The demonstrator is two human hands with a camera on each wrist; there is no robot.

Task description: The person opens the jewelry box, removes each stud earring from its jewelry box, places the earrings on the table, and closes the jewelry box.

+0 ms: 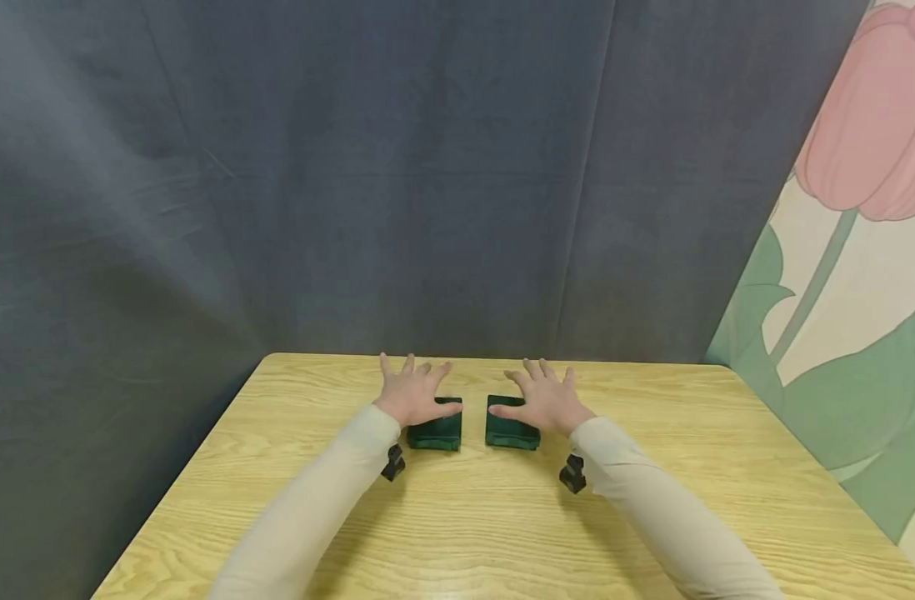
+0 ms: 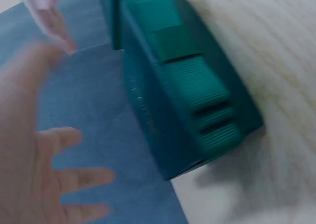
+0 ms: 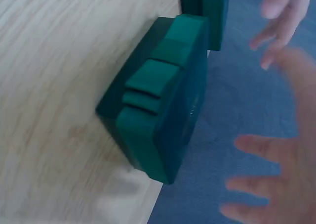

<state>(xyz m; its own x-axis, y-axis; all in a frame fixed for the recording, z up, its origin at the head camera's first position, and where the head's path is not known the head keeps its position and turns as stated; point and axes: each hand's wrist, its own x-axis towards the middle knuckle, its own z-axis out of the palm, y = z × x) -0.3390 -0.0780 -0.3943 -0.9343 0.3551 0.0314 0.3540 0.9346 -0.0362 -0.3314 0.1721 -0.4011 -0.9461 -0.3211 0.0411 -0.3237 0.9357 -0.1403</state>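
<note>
Two dark green boxes, each with a ribbed ribbon and flat bow along one side, sit side by side on the table. Over the far edge of the left box hovers my left hand, fingers spread and thumb pointing inward. My right hand mirrors it above the right box. Neither hand grips anything. In the left wrist view the near green box stands apart from the fingers. The right wrist view likewise has a gap between its box and the blurred fingers.
The light wood table ends at a far edge just past the fingertips. Behind it hangs a dark blue-grey curtain. A wall painted with tulips is at the right. Small black devices hang at both wrists.
</note>
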